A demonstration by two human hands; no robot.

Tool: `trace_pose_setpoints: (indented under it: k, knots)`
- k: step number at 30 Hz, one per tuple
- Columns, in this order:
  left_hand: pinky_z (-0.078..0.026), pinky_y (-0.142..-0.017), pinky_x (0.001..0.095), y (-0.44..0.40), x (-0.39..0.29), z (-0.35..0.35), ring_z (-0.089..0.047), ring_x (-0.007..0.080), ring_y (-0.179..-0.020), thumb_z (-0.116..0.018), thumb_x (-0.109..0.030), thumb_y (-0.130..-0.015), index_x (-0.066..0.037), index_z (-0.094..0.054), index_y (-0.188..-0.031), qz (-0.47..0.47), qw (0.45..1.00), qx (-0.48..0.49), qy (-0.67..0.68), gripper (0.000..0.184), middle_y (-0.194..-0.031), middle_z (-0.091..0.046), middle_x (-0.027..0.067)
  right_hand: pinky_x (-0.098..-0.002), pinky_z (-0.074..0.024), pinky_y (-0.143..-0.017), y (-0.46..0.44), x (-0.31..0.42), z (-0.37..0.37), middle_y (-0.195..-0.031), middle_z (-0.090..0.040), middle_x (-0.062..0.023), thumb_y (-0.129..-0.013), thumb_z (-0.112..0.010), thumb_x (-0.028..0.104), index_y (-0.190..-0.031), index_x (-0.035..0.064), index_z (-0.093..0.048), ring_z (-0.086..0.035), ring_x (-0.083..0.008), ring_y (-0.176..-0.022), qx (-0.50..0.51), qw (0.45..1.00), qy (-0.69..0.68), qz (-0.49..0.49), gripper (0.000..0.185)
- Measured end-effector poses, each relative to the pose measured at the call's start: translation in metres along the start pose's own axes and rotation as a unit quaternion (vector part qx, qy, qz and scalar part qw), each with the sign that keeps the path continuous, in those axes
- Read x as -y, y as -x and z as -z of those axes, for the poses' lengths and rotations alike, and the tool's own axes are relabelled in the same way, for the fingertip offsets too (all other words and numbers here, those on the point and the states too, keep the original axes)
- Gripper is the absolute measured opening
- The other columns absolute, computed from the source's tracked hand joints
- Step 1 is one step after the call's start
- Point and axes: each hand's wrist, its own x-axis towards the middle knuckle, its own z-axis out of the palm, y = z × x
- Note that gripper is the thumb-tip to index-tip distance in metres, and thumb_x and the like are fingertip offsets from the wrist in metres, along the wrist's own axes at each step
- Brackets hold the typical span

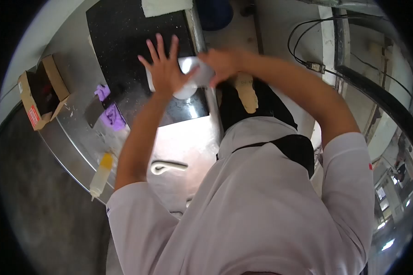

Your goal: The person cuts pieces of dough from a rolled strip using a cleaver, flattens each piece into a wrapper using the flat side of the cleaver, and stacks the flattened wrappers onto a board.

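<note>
My left hand [166,73] is open with fingers spread, palm down over a thin, whitish, shiny sheet [186,92] on a black board [137,50]. Whether the palm presses on it, I cannot tell. At the board's right edge, my right hand [222,65] is blurred by motion, its fingers closed on the sheet's raised, greyish edge. The sheet's exact kind is not clear, and my left hand hides part of it.
Left of the board lie purple cloths [113,117] beside a dark flat blade [94,111]. An open cardboard box [43,94] stands farther left. Nearer me are a yellow-capped squeeze bottle [101,176] and a pale looped rod [169,166]. White material [166,6] sits on the board's far end.
</note>
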Motion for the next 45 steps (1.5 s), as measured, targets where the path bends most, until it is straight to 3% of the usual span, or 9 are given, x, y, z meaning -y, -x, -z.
trace_pose_setpoints:
  k: [4, 7, 17, 25, 27, 31, 34, 41, 45]
  knots:
    - [-0.011, -0.105, 0.0872, -0.019, 0.008, 0.004, -0.011, 0.0493, -0.156, -0.064, -0.081, -0.076, -0.031, -0.03, -0.163, -0.028, 1.0, -0.012, 0.001, 0.106, -0.172, -0.016, 0.0128, -0.0493, -0.0563, -0.084, -0.004, 0.001, -0.001, -0.099, -0.066, -0.0294, -0.065, -0.092, 0.054, -0.127, -0.0113, -0.05, -0.069, -0.0443, -0.093, -0.025, 0.995, 0.008, -0.096, 0.1]
    - [-0.012, -0.106, 0.0864, -0.049, 0.026, 0.008, -0.014, 0.0479, -0.156, -0.066, -0.079, -0.075, -0.034, -0.029, -0.163, -0.053, 0.997, -0.052, -0.014, 0.106, -0.172, -0.016, 0.0118, -0.05, -0.0571, -0.079, -0.024, -0.021, 0.008, -0.089, -0.068, -0.0296, -0.068, -0.09, 0.054, -0.122, -0.0098, -0.048, -0.07, -0.0492, -0.087, -0.145, 0.988, 0.053, 0.003, 0.093]
    - [-0.009, -0.107, 0.0864, -0.038, 0.024, 0.013, -0.009, 0.0478, -0.157, -0.066, -0.08, -0.074, -0.033, -0.029, -0.164, -0.074, 0.996, -0.047, -0.014, 0.108, -0.172, -0.014, 0.0132, -0.0506, -0.0565, -0.083, -0.015, 0.009, 0.01, -0.095, -0.066, -0.0323, -0.065, -0.094, 0.048, -0.118, -0.01, -0.05, -0.069, -0.0482, -0.096, -0.094, 0.993, 0.016, -0.075, 0.09]
    - [-0.018, -0.113, 0.0779, -0.045, 0.04, 0.03, -0.011, 0.0445, -0.157, -0.063, -0.066, -0.089, -0.021, -0.026, -0.164, 0.004, 0.984, -0.141, -0.106, 0.095, -0.172, -0.016, 0.0133, -0.0506, -0.0549, -0.079, -0.066, 0.008, 0.058, -0.094, -0.07, -0.0269, -0.082, -0.083, 0.03, -0.113, 0.0001, -0.057, -0.072, -0.0391, -0.096, -0.24, 0.959, 0.086, -0.122, 0.051]
    - [-0.028, -0.116, 0.0671, -0.017, 0.045, 0.044, -0.027, 0.0368, -0.154, -0.069, -0.047, -0.092, -0.02, -0.031, -0.161, -0.145, 0.988, 0.028, 0.037, 0.083, -0.167, -0.03, 0.0115, -0.0494, -0.055, -0.078, -0.049, 0.024, 0.068, -0.091, -0.071, -0.025, -0.086, -0.08, 0.026, -0.112, -0.0005, -0.058, -0.072, -0.0384, -0.095, -0.241, 0.937, -0.13, -0.216, 0.042]
    - [-0.046, -0.102, 0.0472, 0.024, 0.018, 0.062, -0.058, 0.0301, -0.127, -0.075, -0.022, -0.088, -0.019, -0.049, -0.148, -0.23, 0.963, 0.132, 0.045, 0.065, -0.137, -0.059, 0.0085, -0.0432, -0.0532, -0.094, -0.008, -0.007, -0.022, -0.116, -0.071, -0.0218, -0.087, -0.079, 0.026, -0.128, 0.0021, -0.059, -0.07, -0.0347, -0.105, -0.185, 0.975, -0.075, -0.094, 0.052]
    - [-0.048, -0.097, 0.0472, 0.02, 0.008, 0.056, -0.063, 0.0282, -0.115, -0.077, -0.015, -0.083, -0.014, -0.064, -0.122, -0.197, 0.973, 0.111, 0.035, 0.041, -0.115, -0.065, 0.0073, -0.0447, -0.0513, -0.095, 0.028, 0.024, -0.044, -0.119, -0.069, -0.0238, -0.086, -0.08, 0.028, -0.125, 0.0004, -0.059, -0.067, -0.0387, -0.111, -0.182, 0.965, -0.146, -0.121, 0.053]
    - [-0.048, -0.099, 0.0467, -0.005, -0.007, 0.105, -0.062, 0.0282, -0.119, -0.076, -0.013, -0.081, -0.009, -0.068, -0.097, -0.133, 0.948, 0.288, -0.013, 0.018, -0.118, -0.07, 0.0084, -0.0472, -0.0507, -0.095, 0.082, 0.05, -0.099, -0.117, -0.069, -0.0242, -0.088, -0.077, 0.026, -0.128, 0.0013, -0.055, -0.066, -0.0409, -0.111, -0.094, 0.97, -0.164, -0.156, 0.052]
    - [-0.052, -0.082, 0.0414, -0.001, 0.02, 0.104, -0.066, 0.0282, -0.091, -0.075, -0.009, -0.08, -0.005, -0.061, -0.089, -0.073, 0.948, 0.279, 0.134, 0.017, -0.093, -0.068, 0.011, -0.0478, -0.0525, -0.086, 0.111, 0.081, -0.107, -0.104, -0.069, -0.0246, -0.092, -0.074, 0.029, -0.124, 0.0013, -0.054, -0.068, -0.0411, -0.102, 0.062, 0.978, -0.104, -0.17, 0.047]
